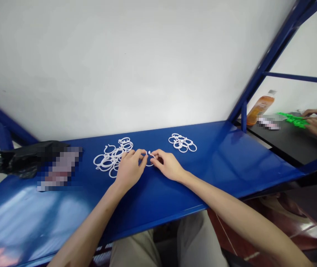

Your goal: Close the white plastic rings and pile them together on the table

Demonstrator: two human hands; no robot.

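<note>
Two hands of mine, the left hand (129,167) and right hand (169,165), pinch one white ring (150,165) between their fingertips, above the blue bench (161,194). Neither is nearer: the ring sits directly between them, round, so with no long axis, its small knobs toward the wall (147,74). Fingers hide its sides; I can't tell whether it's closed. My left hand partly covers a larger heap of rings (109,161); a smaller cluster (182,142) lies beyond my right. The black bag (22,159) stays well apart, far left.
</note>
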